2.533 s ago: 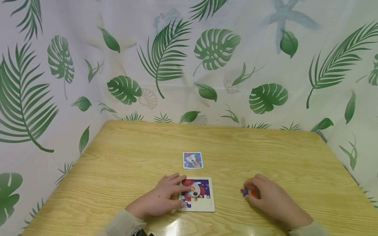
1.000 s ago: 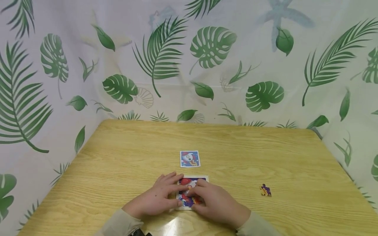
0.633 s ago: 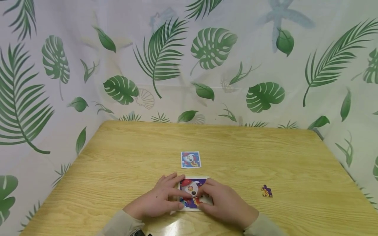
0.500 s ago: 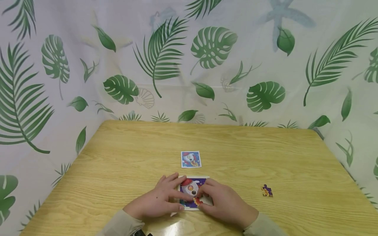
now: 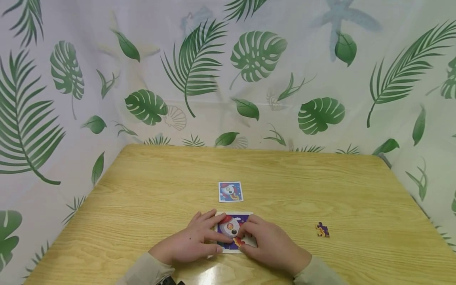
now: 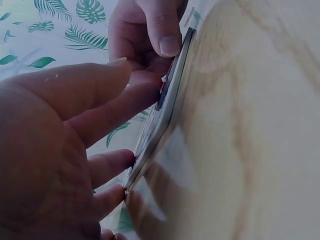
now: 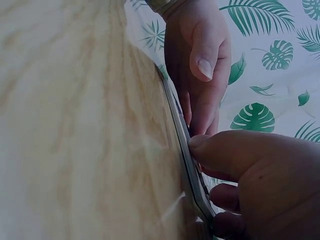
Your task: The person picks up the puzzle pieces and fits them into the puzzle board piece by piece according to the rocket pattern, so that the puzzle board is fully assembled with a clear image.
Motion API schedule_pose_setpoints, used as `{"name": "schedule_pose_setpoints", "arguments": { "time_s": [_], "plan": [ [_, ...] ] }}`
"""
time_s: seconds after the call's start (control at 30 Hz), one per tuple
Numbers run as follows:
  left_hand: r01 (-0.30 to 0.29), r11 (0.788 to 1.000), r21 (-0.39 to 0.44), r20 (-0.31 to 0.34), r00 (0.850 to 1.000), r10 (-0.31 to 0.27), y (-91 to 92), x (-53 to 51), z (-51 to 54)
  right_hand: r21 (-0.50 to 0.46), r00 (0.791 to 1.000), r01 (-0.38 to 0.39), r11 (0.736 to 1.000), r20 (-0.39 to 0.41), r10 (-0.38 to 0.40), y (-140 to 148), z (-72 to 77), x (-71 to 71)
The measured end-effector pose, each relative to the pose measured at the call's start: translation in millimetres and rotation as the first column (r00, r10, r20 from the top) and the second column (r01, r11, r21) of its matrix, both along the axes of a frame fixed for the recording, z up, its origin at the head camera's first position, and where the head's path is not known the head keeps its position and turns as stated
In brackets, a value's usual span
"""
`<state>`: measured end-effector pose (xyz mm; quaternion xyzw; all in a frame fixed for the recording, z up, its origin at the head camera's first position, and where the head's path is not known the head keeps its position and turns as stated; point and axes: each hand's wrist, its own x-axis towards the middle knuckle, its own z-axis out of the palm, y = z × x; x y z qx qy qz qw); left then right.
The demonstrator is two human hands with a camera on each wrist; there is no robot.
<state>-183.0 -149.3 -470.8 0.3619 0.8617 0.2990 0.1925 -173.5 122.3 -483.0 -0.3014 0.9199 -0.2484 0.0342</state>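
A jigsaw puzzle in a white-rimmed tray (image 5: 228,252) lies at the front of the table, showing a white-and-red rocket on purple. My left hand (image 5: 194,241) rests on its left side with fairly straight fingers, index across the picture. At the lower right of the tray, my right hand (image 5: 268,243) pinches a red-and-yellow puzzle piece (image 5: 238,242) between thumb and fingers, low against the board. The hand covers much of the tray's right side. In the left wrist view the tray (image 6: 172,100) appears edge-on, the right hand (image 6: 147,30) beyond it.
One loose purple-and-yellow puzzle piece (image 5: 322,230) lies on the wooden table (image 5: 171,170) to the right. Behind the tray lies a small picture card (image 5: 230,192) with the same rocket. A leaf-patterned curtain (image 5: 213,71) hangs behind and beside the table.
My right hand has brought the puzzle piece from the right side of the table to the tray, uncovering the loose piece. Lately it has barely moved; the left hand stays on the puzzle.
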Motion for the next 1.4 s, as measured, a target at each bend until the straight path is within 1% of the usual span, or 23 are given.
{"name": "schedule_pose_setpoints", "arguments": {
  "time_s": [0.37,0.6,0.67,0.8,0.93,1.03,1.1,1.17,1.27,1.4],
  "plan": [
    [0.006,1.0,0.006,-0.009,1.0,-0.006,0.4,-0.9,1.6,-0.006,1.0,0.007,1.0,-0.002,-0.007,0,2.5,0.0],
    [0.003,1.0,0.015,0.009,1.0,-0.004,0.0,-2.1,2.3,-0.036,1.0,-0.016,0.999,-0.019,0.015,1,4.6,0.2],
    [0.0,1.0,0.014,0.005,1.0,-0.001,0.1,-2.3,1.8,-0.039,1.0,-0.018,0.999,-0.017,0.018,1,5.5,0.1],
    [-0.021,1.0,0.012,0.001,1.0,0.021,0.6,-2.1,0.3,-0.033,1.0,-0.013,0.999,0.021,0.014,1,6.8,-0.4],
    [-0.054,0.998,0.012,0.01,0.998,0.054,1.4,-0.8,-2.1,-0.036,0.995,-0.031,0.999,0.098,0.034,6,8.2,-1.9],
    [-0.07,0.997,0.012,0.002,0.998,0.07,1.3,-0.4,-4.2,-0.056,0.989,-0.047,0.997,0.138,0.055,16,12.8,-4.1],
    [-0.082,0.996,0.014,-0.002,0.997,0.082,0.9,-0.4,-5.1,-0.066,0.988,-0.032,0.997,0.146,0.041,26,17.2,-6.1],
    [-0.099,0.995,0.019,0.006,0.995,0.099,0.5,-0.7,-5.5,-0.063,0.992,0.002,0.998,0.127,0.006,38,20.9,-8.5],
    [-0.108,0.994,0.02,0.012,0.994,0.108,0.2,-1.2,-4.9,-0.061,0.993,0.079,0.995,0.096,-0.073,63,24.8,-10.8],
    [-0.094,0.995,0.022,0.007,0.996,0.094,1.8,-2.6,-3.1,-0.066,0.987,0.15,0.987,0.063,-0.145,102,27.0,-11.1]
  ]
}}
